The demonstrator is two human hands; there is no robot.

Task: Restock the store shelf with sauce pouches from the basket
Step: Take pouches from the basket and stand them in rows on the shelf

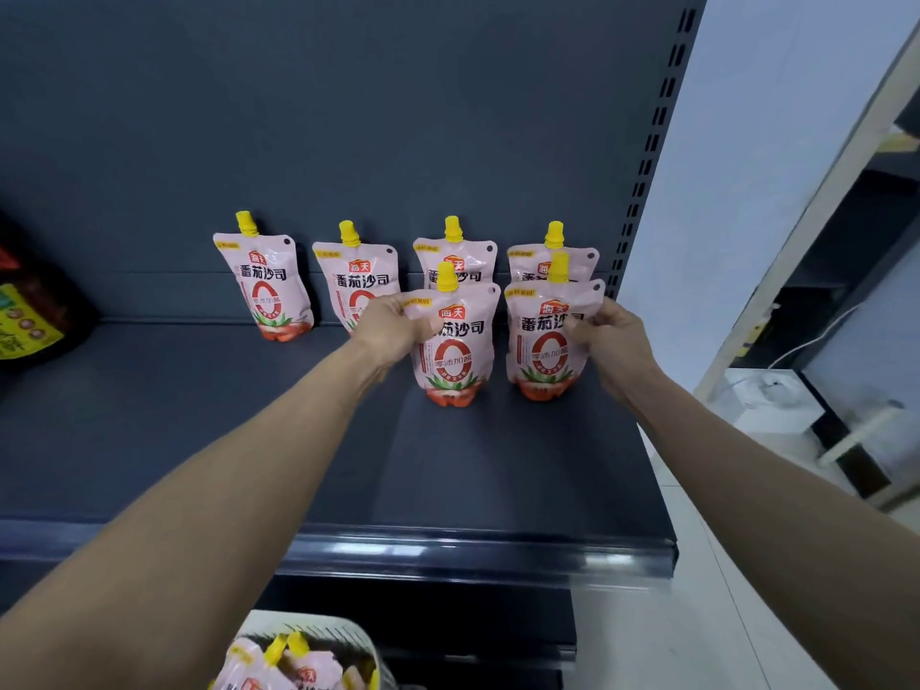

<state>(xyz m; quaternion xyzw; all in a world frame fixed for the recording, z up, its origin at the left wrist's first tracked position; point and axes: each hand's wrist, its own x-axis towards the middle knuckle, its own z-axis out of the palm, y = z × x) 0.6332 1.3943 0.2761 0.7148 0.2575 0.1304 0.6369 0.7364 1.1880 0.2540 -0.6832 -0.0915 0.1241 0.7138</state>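
Note:
Pink sauce pouches with yellow caps stand upright on the dark shelf (pixel 199 415). Several line the back panel, among them one at the far left (pixel 266 281). Two more stand in a front row. My left hand (pixel 393 326) grips the left side of the front left pouch (pixel 455 346). My right hand (pixel 615 336) pinches the right edge of the front right pouch (pixel 545 341). Both front pouches rest on the shelf. A white basket (pixel 323 632) at the bottom edge holds more pouches (pixel 279 664), partly cut off.
A dark bag with a yellow label (pixel 30 316) sits at the shelf's left end. The slotted upright (pixel 652 156) marks the shelf's right end. A lower shelf edge (pixel 448 649) shows beneath. White floor and furniture lie to the right.

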